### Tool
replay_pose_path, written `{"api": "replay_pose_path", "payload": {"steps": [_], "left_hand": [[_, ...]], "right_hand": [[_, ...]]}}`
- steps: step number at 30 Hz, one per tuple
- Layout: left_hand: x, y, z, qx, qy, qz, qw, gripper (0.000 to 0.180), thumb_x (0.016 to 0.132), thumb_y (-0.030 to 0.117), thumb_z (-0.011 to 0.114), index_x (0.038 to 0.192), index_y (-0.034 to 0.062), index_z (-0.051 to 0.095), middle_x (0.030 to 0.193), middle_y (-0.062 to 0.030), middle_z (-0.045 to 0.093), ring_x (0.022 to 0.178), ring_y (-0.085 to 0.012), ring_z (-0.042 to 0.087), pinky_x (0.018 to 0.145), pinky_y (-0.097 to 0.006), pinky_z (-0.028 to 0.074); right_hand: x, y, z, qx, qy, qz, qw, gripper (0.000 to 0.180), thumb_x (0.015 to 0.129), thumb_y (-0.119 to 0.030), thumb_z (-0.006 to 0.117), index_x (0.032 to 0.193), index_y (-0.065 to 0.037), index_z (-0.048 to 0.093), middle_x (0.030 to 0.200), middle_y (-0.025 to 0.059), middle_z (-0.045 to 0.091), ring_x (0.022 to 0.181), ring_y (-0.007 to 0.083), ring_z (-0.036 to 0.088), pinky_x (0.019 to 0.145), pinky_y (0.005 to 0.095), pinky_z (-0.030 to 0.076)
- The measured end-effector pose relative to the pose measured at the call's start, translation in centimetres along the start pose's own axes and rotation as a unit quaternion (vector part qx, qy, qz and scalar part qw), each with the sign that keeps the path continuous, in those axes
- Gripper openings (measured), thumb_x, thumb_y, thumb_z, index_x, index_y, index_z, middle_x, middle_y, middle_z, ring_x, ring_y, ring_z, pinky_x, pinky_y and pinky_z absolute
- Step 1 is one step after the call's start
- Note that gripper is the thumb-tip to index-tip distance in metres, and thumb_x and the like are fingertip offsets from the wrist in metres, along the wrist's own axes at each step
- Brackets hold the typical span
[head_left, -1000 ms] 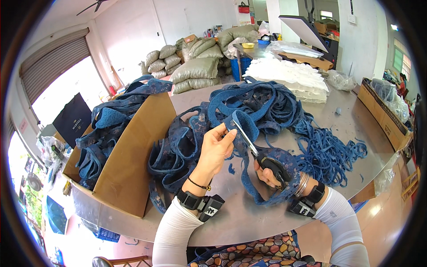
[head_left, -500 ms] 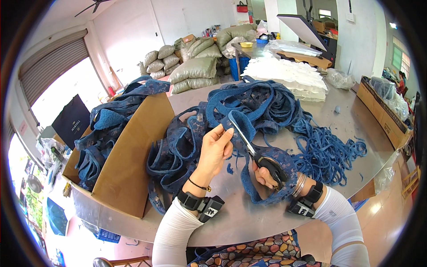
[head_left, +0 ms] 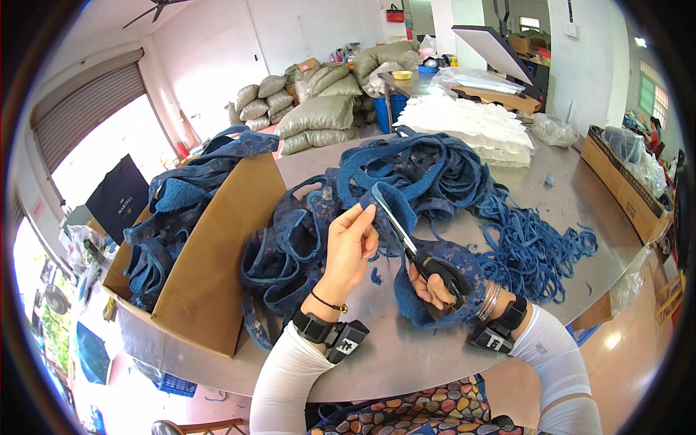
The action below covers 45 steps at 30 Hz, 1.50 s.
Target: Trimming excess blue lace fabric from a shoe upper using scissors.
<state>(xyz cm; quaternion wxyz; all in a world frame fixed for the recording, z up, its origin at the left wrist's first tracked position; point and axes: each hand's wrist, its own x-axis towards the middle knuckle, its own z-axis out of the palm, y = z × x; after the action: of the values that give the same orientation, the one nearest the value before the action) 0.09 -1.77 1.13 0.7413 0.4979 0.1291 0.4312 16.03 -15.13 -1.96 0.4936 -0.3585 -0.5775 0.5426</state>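
I see one pair of scissors (head_left: 406,235) gripped in my right hand (head_left: 435,283), my left hand (head_left: 351,243) pinching one blue lace piece (head_left: 384,199) at centre; one cardboard box (head_left: 210,254) at nine o'clock.

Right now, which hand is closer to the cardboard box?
Left. The left hand pinches the blue lace strip not far from the cardboard box. The right hand grips the scissors further away, on the other side of the left hand.

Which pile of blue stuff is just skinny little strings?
The heap of thin blue strips on the table's right side, beside the right hand. The pile in the cardboard box and the middle pile are wide bands.
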Motion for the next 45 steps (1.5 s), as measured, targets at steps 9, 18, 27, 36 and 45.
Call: {"api": "replay_pose_path", "payload": {"steps": [9,18,27,36,45], "left_hand": [[-0.4,-1.3,1.3,0.043,0.008,0.081,0.996,0.012,0.089,0.008,0.057,0.1,0.0023,0.056,0.079,0.0002,0.051,0.041,-0.0015,0.039,0.034,-0.017,0.026],[-0.7,-1.1,1.7,0.115,0.056,0.128,0.983,0.014,0.089,0.006,0.056,0.102,0.0018,0.054,0.079,0.0006,0.051,0.042,-0.002,0.041,0.035,-0.018,0.028],[-0.5,-1.0,1.4,0.119,0.051,0.133,0.983,0.013,0.088,0.005,0.057,0.101,0.0019,0.055,0.073,0.002,0.05,0.043,-0.0016,0.041,0.035,-0.018,0.028],[-0.6,-1.5,1.4,0.114,0.045,0.125,0.985,0.02,0.09,0.007,0.055,0.109,0.0021,0.054,0.081,0.0012,0.053,0.041,-0.0015,0.037,0.035,-0.018,0.026],[-0.9,-1.6,2.1,0.063,0.076,0.124,0.987,0.015,0.088,0.004,0.057,0.103,0.0018,0.054,0.078,0.0005,0.048,0.044,-0.0029,0.043,0.036,-0.019,0.029]], "right_hand": [[0.2,1.8,-0.9,0.044,-0.035,-0.042,0.998,0.025,0.091,-0.017,0.053,0.105,0.002,0.048,0.076,0.0075,0.053,0.056,0.0102,0.052,0.05,0.0172,0.042],[0.3,0.9,-0.5,-0.014,-0.04,-0.052,0.998,0.021,0.091,-0.013,0.046,0.104,0.003,0.049,0.075,0.0074,0.052,0.055,0.0084,0.05,0.05,0.0163,0.041],[-0.1,-0.4,-0.7,-0.092,0.003,-0.026,0.995,0.036,0.084,-0.033,0.061,0.099,-0.001,0.053,0.074,0.0041,0.056,0.059,0.0086,0.053,0.051,0.0188,0.043],[-0.5,-0.5,-0.2,0.041,0.008,0.033,0.999,0.032,0.088,-0.034,0.055,0.097,-0.003,0.052,0.07,0.0025,0.052,0.053,0.0055,0.047,0.046,0.0163,0.039],[-0.5,-0.2,0.8,-0.025,0.013,0.023,0.999,0.054,0.084,-0.054,0.054,0.099,-0.002,0.05,0.067,0.0009,0.05,0.047,0.0044,0.042,0.047,0.0159,0.035]]}}
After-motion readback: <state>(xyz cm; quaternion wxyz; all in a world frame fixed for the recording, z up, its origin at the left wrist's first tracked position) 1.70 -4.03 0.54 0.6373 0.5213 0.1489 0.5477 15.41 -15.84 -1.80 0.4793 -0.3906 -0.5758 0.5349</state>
